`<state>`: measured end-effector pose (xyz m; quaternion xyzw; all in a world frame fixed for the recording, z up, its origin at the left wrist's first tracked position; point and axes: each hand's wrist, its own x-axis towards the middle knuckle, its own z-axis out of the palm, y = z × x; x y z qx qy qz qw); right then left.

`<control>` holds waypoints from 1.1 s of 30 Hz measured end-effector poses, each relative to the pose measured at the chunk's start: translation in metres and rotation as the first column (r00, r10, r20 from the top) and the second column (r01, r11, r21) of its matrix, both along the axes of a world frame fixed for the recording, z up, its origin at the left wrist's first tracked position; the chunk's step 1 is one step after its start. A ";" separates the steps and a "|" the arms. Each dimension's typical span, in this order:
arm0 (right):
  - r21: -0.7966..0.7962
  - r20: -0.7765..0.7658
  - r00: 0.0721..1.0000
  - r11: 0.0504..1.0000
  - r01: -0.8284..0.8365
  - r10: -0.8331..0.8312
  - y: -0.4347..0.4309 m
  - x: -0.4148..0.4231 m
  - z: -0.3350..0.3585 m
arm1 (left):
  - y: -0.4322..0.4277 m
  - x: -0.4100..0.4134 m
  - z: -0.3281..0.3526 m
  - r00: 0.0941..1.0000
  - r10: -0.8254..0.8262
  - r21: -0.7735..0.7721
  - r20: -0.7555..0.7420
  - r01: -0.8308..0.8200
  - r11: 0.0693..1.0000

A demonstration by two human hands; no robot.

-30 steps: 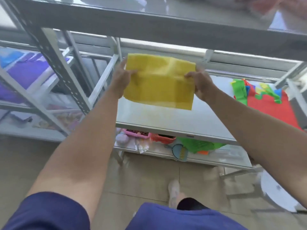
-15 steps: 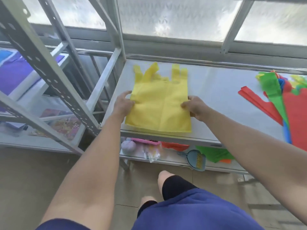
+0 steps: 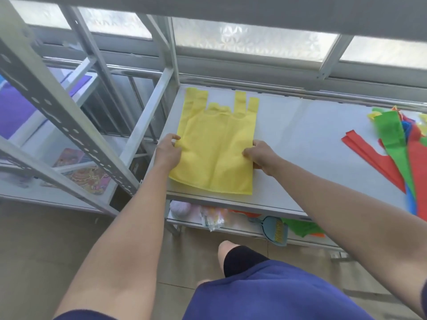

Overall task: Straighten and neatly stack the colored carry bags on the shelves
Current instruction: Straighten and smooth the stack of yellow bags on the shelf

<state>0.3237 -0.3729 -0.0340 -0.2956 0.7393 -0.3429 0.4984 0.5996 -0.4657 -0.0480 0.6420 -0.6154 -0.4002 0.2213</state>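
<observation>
A yellow carry bag [image 3: 215,153] lies flat on the grey shelf [image 3: 300,146] at its left end, handles pointing toward the window. My left hand [image 3: 167,153] holds the bag's left edge and my right hand [image 3: 261,155] grips its right edge with curled fingers. At the shelf's right end a loose pile of red, green and blue bags [image 3: 392,139] is spread out, with red handles reaching toward the middle.
An upper shelf edge runs across the top of the view. A slotted metal upright [image 3: 57,107] slants at left, with purple bags [image 3: 13,112] on the neighbouring rack. On the lower shelf are a blue dustpan [image 3: 276,230], a green bag [image 3: 300,226] and small items.
The yellow bag came down from mid-air onto the shelf and now lies spread flat with its handles straightened. Both hands stayed at its side edges.
</observation>
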 end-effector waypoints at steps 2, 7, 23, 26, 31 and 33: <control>-0.003 -0.005 1.000 1.000 -0.011 0.011 0.000 0.000 -0.007 | -0.001 -0.003 -0.002 0.999 0.032 -0.010 0.019 -0.032 0.999; -0.016 -0.061 0.998 1.000 0.001 -0.001 0.005 -0.001 -0.011 | 0.013 -0.002 -0.002 0.996 0.058 -0.034 0.062 -0.056 0.998; 0.023 -0.855 0.499 0.972 -0.234 0.141 0.227 -0.059 0.083 | 0.163 -0.092 0.054 0.908 -0.330 -0.066 0.259 0.358 0.932; 0.015 -0.875 0.478 0.993 -0.117 0.070 0.273 -0.112 0.105 | 0.202 -0.151 0.060 0.863 -0.453 -0.073 0.226 0.478 0.875; -0.019 -0.871 0.489 0.998 0.053 -0.043 0.355 -0.196 0.114 | 0.273 -0.246 0.068 0.774 -0.603 -0.082 0.194 0.625 0.776; -0.014 -0.873 0.485 0.997 0.074 -0.048 0.386 -0.226 0.109 | 0.298 -0.282 0.066 0.743 -0.645 -0.075 0.178 0.664 0.744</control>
